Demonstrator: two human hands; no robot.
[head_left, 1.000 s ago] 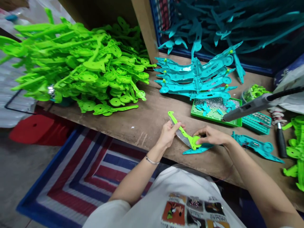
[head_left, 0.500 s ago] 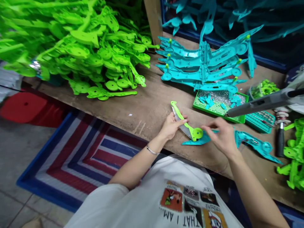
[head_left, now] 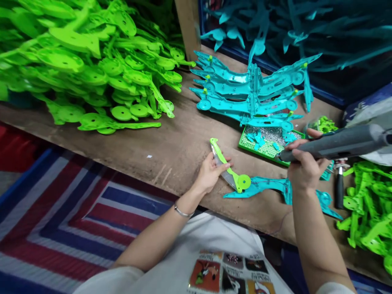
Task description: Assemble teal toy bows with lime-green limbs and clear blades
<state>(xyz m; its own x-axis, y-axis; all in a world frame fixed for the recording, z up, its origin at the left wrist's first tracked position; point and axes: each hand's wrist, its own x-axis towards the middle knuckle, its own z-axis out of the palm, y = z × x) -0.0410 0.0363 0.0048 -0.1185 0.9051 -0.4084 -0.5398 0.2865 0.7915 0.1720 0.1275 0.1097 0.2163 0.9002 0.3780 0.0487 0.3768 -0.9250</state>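
My left hand [head_left: 210,173] is closed on a green plastic arm with a metal blade [head_left: 228,169], which lies across a teal plastic piece [head_left: 266,185] on the wooden bench [head_left: 171,151]. The green arm's round end [head_left: 244,181] rests on the teal piece. My right hand [head_left: 304,165] is wrapped round the grey electric screwdriver [head_left: 337,145], whose tip points left over a green tray of small screws [head_left: 265,141].
A big heap of green plastic parts [head_left: 92,61] fills the bench's left. Stacked teal parts [head_left: 251,90] lie behind the tray, more teal parts [head_left: 290,28] in a bin at the back. Green parts [head_left: 367,204] sit at the right. A striped mat [head_left: 76,220] covers the floor.
My right hand left the round end of the green arm, rose to the right and took hold of the grey screwdriver. My left hand kept its hold.
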